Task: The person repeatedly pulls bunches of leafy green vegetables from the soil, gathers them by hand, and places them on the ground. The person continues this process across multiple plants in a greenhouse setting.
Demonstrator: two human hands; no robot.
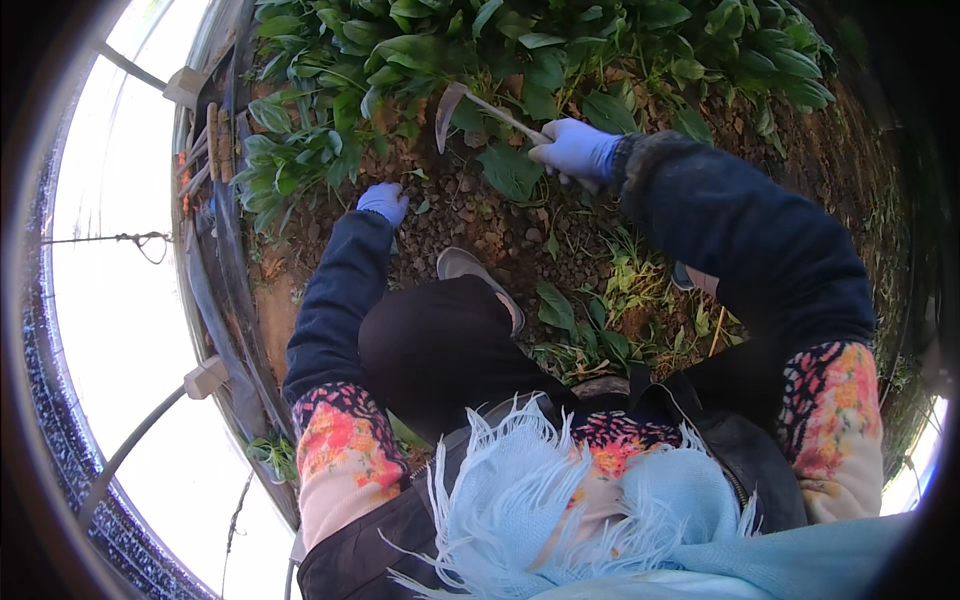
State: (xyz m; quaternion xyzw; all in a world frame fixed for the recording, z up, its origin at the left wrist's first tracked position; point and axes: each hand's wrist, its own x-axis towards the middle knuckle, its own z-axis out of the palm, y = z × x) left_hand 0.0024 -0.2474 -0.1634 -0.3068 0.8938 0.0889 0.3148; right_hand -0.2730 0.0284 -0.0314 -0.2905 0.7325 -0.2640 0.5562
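Note:
In a pale purple glove, my right hand grips the light handle of a sickle. Its curved metal blade points down over the soil at the front of the leafy green plants. My left hand, gloved alike, is low over the crumbly brown soil, beside a leafy clump. Its fingers are bent away from view, so whether they hold anything cannot be told. A broad loose-looking leaf is on the ground below the sickle's handle.
Dense leafy plants fill the far side. Plastic sheeting and curved poles run along the left. My shoe rests on the soil. Cut-looking leaves and yellowed stems lie between my legs.

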